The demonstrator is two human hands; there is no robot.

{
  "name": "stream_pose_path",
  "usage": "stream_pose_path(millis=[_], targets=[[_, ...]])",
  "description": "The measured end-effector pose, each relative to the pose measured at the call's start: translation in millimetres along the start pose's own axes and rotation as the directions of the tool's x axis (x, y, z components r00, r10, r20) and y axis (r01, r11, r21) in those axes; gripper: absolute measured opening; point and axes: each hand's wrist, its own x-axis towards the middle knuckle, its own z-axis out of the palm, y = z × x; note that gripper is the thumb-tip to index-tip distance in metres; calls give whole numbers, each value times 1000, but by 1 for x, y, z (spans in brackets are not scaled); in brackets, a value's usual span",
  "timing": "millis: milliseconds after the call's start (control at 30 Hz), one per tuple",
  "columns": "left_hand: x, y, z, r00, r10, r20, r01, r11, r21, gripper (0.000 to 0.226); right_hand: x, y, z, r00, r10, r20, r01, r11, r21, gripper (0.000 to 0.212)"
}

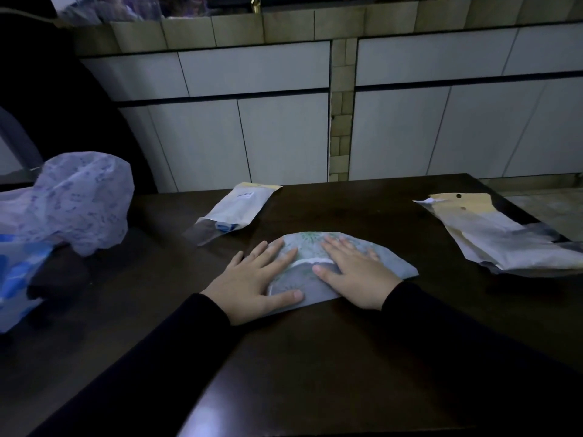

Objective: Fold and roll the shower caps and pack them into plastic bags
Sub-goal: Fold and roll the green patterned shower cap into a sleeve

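Note:
A pale shower cap with a green print lies folded into a flat fan shape on the dark table. My left hand presses flat on its left part, fingers straight and spread. My right hand lies flat on its middle, palm down, fingers pointing away from me. A packed plastic bag with something blue inside lies behind the cap to the left. A stack of empty plastic bags with yellowish header cards lies at the right.
A crumpled bluish shower cap sits in a heap at the table's left edge, over blue and white plastic. A tiled wall rises behind the table. The table's right edge runs just past the stack of bags.

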Motion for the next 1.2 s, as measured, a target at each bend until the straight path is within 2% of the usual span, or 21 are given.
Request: stream_pose_path(millis=[67,200,367,567,667,767,833,900,967,1033,1100,1200], targets=[[-2,-2,0,1000,1,5,-1,1000,4,90,-5,6,-6,1000,-25,2,25,1000,-1,62],[-2,0,-2,1000,2,11,-3,1000,13,83,-11,10,-4,1000,-14,4,14,990,-139,67],[-7,1,-3,999,3,40,-3,1000,5,81,-6,17,-11,994,-39,103,50,993,-105,76],[-15,-5,-7,997,7,74,-8,1000,7,78,22,38,-24,980,-169,110,180,979,-101,78],[-24,1,-5,995,-74,61,75,997,-6,81,24,40,-29,976,-215,42,220,958,-183,76],[-30,23,1,977,-210,39,211,977,-19,83,18,32,-30,949,-275,-155,214,921,-325,63],[-30,38,3,964,-261,-55,264,964,45,80,17,24,-27,956,-190,-222,135,961,-243,59],[-25,45,-1,952,-228,-207,264,950,166,79,19,19,-21,984,-72,-163,45,985,-164,62],[-16,43,-6,958,-142,-249,196,959,205,78,27,23,-16,997,-41,-61,29,980,-195,64],[-7,38,-7,985,-100,-142,124,977,174,79,36,30,-18,999,-34,18,37,980,-196,67],[-3,35,-3,993,-121,-19,122,990,78,82,45,37,-20,998,-23,66,35,983,-182,68],[-3,38,4,989,-149,17,149,989,-6,85,55,41,-22,991,-32,131,49,990,-134,67]])
